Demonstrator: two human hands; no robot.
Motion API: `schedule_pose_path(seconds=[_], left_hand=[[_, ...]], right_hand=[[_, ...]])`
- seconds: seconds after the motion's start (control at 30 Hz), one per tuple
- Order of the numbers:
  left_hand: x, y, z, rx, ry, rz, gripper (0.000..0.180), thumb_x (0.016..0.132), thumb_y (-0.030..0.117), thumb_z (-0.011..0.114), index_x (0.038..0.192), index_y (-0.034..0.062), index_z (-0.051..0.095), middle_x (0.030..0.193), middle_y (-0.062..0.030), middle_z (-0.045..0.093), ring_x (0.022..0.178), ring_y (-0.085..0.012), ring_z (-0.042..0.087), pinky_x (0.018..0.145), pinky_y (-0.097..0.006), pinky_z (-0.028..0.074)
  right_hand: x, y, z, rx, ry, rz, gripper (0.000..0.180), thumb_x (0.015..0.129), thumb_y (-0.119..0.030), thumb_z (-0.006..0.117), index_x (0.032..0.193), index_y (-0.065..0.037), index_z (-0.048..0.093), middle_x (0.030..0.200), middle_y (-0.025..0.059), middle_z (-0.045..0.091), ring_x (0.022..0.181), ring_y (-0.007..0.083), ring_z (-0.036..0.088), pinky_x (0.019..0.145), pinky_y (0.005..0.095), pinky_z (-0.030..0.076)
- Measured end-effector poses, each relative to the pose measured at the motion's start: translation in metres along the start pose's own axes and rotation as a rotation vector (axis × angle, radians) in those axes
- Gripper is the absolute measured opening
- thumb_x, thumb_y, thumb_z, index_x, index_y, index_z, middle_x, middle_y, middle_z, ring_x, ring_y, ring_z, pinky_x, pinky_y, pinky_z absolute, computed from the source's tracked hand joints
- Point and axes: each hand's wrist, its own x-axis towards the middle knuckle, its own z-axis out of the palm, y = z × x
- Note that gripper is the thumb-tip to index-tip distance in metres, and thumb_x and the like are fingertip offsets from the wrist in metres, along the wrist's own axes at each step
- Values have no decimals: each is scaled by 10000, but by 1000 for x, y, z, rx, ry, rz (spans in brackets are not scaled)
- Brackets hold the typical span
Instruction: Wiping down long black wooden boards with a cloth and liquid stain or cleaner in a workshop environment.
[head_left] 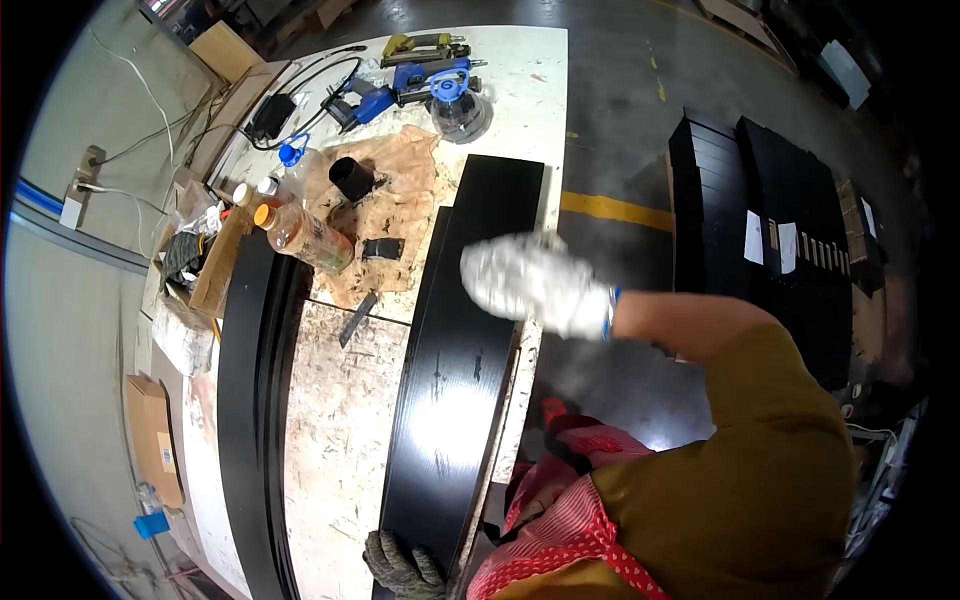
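Mustard sleeve is seen nearest the camera; black board is partly covered by two gloved hands.

Right hand, white glove, is held over the board's upper half, motion-blurred: how far it is opened, whether anything is gripped and whether the surface is touched cannot be told. Left hand, dark grey knit glove, is placed at the board's near end and cut off by the lower edge of view; grip cannot be told. Board is laid lengthwise along the right side of the white worktable. Left of it, a stained tan cloth is spread under a black cup; long black strips are set farther left.
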Motion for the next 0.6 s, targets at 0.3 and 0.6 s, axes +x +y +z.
schedule_pose_path(seconds=[0.3,0.6], left_hand=[[-1,0,1,-18,15,-41,495,992,293,520,1370,-26,491,1285,-320,522,1118,-497,526,962,-558,439],[-14,-18,16,59,-67,-110,574,949,331,511,1391,-32,464,1395,-285,453,1303,-471,422,1116,-604,258]], right_hand=[[-14,13,17,672,66,66,388,939,-83,440,1306,-88,565,1181,138,630,1096,266,625,958,339,509],[14,66,20,663,53,305,365,1022,-341,472,1080,-17,630,1042,192,652,1011,371,618,891,403,521]])
